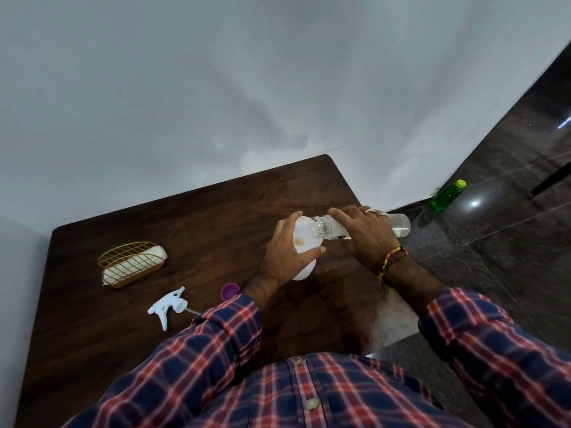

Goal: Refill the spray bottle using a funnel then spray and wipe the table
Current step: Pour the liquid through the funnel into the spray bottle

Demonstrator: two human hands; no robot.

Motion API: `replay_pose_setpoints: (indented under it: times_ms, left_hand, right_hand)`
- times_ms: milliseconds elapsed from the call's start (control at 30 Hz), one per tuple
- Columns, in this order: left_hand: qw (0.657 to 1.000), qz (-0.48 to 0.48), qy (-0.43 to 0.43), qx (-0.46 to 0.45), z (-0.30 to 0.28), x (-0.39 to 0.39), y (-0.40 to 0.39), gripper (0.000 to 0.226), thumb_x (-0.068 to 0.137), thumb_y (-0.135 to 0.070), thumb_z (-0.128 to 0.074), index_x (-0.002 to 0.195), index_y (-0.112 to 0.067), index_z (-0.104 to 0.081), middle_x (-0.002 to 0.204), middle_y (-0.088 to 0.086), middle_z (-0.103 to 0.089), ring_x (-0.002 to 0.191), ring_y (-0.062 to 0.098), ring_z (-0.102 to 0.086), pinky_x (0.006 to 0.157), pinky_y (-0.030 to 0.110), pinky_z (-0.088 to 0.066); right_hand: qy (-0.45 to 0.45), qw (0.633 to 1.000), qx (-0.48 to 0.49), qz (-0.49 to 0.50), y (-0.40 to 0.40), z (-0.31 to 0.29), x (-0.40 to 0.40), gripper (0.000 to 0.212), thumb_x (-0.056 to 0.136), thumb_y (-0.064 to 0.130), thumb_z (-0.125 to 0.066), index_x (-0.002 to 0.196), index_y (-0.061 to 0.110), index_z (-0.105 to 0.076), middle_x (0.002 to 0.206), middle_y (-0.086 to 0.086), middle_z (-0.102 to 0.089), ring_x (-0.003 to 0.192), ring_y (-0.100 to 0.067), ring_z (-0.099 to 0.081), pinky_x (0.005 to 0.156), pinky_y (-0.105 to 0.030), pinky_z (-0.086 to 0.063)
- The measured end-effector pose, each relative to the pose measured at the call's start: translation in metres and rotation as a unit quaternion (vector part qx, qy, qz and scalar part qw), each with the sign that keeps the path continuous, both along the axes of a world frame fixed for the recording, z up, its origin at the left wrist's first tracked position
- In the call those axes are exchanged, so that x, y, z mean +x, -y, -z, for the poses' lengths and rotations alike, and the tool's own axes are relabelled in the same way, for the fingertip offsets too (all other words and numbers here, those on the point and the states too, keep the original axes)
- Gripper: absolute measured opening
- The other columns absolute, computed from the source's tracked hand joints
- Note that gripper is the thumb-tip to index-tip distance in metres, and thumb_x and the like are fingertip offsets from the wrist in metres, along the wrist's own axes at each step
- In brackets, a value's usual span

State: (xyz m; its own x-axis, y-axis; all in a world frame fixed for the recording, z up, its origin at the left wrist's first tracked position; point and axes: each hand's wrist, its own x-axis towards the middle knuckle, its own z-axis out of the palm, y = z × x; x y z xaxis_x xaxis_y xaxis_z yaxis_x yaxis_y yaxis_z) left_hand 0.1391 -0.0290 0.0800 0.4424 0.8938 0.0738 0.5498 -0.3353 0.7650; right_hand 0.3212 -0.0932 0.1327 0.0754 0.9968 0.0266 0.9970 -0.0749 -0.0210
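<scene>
Over the white funnel [304, 239], a tipped clear unlabelled bottle [398, 225] in the right hand [364, 234]

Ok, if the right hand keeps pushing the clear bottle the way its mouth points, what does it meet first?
The white funnel, most likely. The right hand holds the clear bottle tipped leftward, its mouth already over the funnel's bowl, which the left hand steadies. Depth between them is unclear.

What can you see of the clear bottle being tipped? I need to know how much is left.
The clear bottle is transparent plastic, uncapped, lying nearly level with its threaded mouth over the white funnel. The right hand grips its middle, hiding that part. A little clear liquid pools along the lower side near its base; the exact amount cannot be told.
</scene>
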Motion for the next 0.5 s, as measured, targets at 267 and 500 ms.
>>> replay_pose_setpoints:
  times_ms: [267, 500]
  left_hand:
    - [1.0, 0.0, -0.004, 0.008, -0.0007, 0.0011, 0.0004, 0.083, 0.071, -0.052, -0.078, 0.139, -0.026, -0.039, 0.136, -0.002, -0.046, 0.115, 0.009, -0.048, 0.088, 0.021, -0.046]
    - [1.0, 0.0, -0.016, 0.003, -0.0017, 0.0012, 0.0005, 0.084, 0.07, -0.053, -0.078, 0.139, -0.027, -0.038, 0.136, -0.003, -0.045, 0.108, 0.0, -0.041, 0.086, 0.015, -0.04]
  right_hand:
    - [0.01, 1.0, 0.006, 0.0, 0.0, -0.0006, 0.0002, 0.067, 0.08, 0.026, -0.071, 0.139, 0.03, -0.04, 0.123, -0.004, -0.058, 0.103, -0.033, -0.061, 0.081, -0.046, -0.05]
    - [0.005, 1.0, 0.005, -0.003, 0.0003, -0.0004, 0.0009, 0.065, 0.08, 0.027, -0.07, 0.139, 0.03, -0.04, 0.123, -0.004, -0.058, 0.103, -0.033, -0.06, 0.083, -0.047, -0.05]
